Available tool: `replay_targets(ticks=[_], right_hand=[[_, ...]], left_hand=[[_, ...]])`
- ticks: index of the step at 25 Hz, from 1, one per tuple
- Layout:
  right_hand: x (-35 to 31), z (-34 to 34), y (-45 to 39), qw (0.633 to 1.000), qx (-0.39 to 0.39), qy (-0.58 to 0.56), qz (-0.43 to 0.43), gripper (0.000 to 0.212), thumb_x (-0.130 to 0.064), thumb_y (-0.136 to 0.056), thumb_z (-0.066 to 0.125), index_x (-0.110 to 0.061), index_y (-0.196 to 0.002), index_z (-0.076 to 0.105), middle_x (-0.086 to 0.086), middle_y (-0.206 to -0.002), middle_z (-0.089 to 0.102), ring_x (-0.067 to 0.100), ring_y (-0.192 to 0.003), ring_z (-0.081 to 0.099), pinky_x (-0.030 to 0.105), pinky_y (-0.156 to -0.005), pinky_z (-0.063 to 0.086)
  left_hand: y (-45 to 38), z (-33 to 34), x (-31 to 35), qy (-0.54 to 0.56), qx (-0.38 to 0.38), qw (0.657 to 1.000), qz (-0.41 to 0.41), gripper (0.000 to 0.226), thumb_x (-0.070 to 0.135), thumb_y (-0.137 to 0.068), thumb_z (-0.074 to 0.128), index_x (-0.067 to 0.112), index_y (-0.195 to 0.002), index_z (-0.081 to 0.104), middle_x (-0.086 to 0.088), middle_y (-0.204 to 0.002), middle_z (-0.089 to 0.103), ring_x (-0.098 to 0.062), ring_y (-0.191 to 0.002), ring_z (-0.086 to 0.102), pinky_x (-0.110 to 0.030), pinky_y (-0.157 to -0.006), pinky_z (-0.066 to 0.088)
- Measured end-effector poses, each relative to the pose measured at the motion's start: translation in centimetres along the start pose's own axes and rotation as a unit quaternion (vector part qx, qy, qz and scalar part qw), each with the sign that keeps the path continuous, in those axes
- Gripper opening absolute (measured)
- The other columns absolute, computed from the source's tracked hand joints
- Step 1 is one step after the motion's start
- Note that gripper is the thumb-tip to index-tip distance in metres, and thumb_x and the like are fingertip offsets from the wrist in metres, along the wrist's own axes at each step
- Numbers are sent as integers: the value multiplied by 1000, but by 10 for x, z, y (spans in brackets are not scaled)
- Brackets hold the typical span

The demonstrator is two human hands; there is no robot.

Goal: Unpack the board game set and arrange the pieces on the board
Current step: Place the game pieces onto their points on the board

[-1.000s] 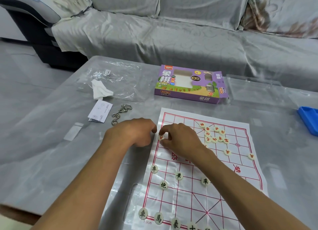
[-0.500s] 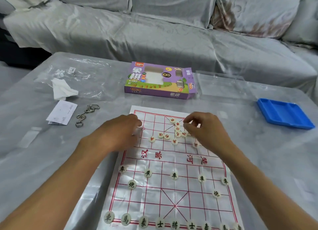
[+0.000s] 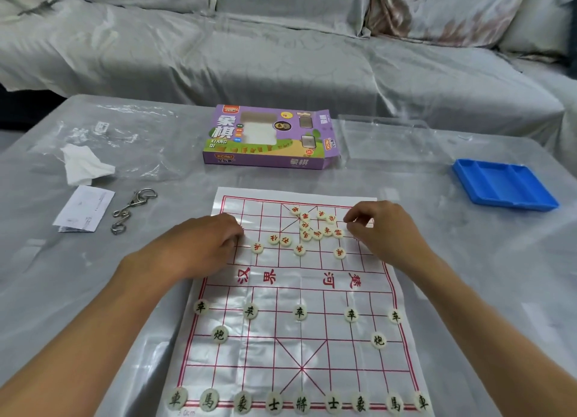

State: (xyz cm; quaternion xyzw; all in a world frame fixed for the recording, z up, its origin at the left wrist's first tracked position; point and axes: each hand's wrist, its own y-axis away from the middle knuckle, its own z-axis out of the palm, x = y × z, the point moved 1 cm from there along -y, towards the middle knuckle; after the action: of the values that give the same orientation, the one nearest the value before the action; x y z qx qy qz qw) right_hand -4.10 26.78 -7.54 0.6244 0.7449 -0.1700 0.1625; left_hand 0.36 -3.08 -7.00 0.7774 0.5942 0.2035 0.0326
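Already you have about half of the work done. On the board [image 3: 312,338] the black pieces [image 3: 299,312] on the near side seem to stand in their places: a full back row, two cannons and five soldiers. The red pieces [image 3: 315,229] are not yet arranged; most lie in a loose cluster at the far side, a few are spread in a row nearer the river.

Your left hand [image 3: 203,244] rests at the left edge of the board with curled fingers; I cannot tell if it holds a piece. Your right hand [image 3: 384,232] is beside the cluster, with finger and thumb brought together as if to pinch, but I cannot see a piece between them.

Around you are the purple box [image 3: 268,138], a clear plastic tray [image 3: 387,138], a blue tray [image 3: 502,185], a metal ring puzzle [image 3: 131,209], some paper [image 3: 84,209] and a crumpled tissue [image 3: 84,165]. None of them blocks the board. I think only the crowded cluster can trouble you, since one piece may push its neighbours.
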Motion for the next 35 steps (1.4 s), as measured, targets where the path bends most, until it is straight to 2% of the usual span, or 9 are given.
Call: replay_targets(ticks=[7, 11, 15, 17, 20, 22, 24, 30, 35], right_hand=[[-2, 2, 2, 1000, -4, 3, 9, 9, -21, -86, 65, -29, -88, 69, -12, -82, 66, 7, -69, 57, 28, -69, 51], [-1, 0, 1, 1000, 7, -7, 16, 9, -22, -86, 65, -30, -84, 68, -12, -79, 65, 8, -71, 58, 26, -67, 49], [1, 0, -3, 998, 30, -49, 35, 6, -22, -87, 66, -26, -86, 70, -10, -79, 66, 4, -67, 56, 19, -60, 40], [-4, 6, -11, 998, 34, -32, 36, 5, -24, -87, 66, -24, -89, 70, -10, -82, 67, 4, -68, 56, 19, -58, 39], [-13, 13, -26, 999, -16, 9, 30, 15, -19, -85, 65, -25, -98, 71, -9, -89, 66, 5, -70, 54, 20, -59, 40], [-16, 14, -32, 996, -75, 43, 6, 23, -15, -86, 64, -26, -105, 69, -7, -99, 65, 5, -73, 54, 20, -66, 45], [-17, 12, -35, 993, -99, 63, -15, 22, -19, -87, 66, -26, -108, 69, -7, -103, 65, 7, -81, 56, 21, -74, 48], [-17, 20, -42, 994, -92, 58, -18, 24, -44, -82, 72, -29, -99, 65, -12, -88, 59, 6, -76, 54, 19, -65, 40], [-9, 15, -45, 997, -63, 50, -5, 15, -29, -82, 71, -23, -95, 69, -10, -87, 62, 7, -78, 57, 22, -69, 49]], left_hand=[[-3, 2, -2, 5, -12, 1000, -9, 34, 18, -98, 34, 28, -123, 55, 14, -129, 50, -15, -111, 53, -36, -95, 43], [-3, 4, -4, 2, -13, 1000, -13, 33, 18, -97, 35, 29, -122, 55, 14, -128, 50, -16, -110, 53, -37, -94, 44], [-3, 3, -3, 4, -9, 1000, -13, 32, 18, -95, 36, 28, -117, 56, 12, -123, 52, -16, -105, 54, -38, -91, 46], [-3, 3, -2, 5, -1, 1000, -13, 31, 18, -95, 36, 28, -116, 57, 12, -122, 53, -16, -103, 55, -37, -89, 46], [-2, 2, 0, 9, 3, 1000, -11, 30, 17, -95, 37, 26, -115, 58, 13, -121, 53, -16, -102, 55, -36, -88, 46], [-1, 2, 0, 11, 1, 1000, -12, 31, 16, -93, 38, 26, -115, 57, 14, -121, 52, -16, -102, 55, -37, -88, 47], [-2, 2, -1, 9, 0, 1000, -13, 31, 17, -92, 40, 28, -116, 57, 15, -121, 52, -16, -102, 55, -37, -88, 47], [-3, 3, -2, 6, 4, 1000, -15, 33, 23, -94, 43, 31, -124, 53, 18, -130, 47, -14, -110, 52, -33, -93, 44], [-4, 5, -6, 11, 0, 1000, -8, 36, 28, -95, 48, 33, -130, 49, 20, -133, 45, -10, -115, 49, -28, -94, 40]])
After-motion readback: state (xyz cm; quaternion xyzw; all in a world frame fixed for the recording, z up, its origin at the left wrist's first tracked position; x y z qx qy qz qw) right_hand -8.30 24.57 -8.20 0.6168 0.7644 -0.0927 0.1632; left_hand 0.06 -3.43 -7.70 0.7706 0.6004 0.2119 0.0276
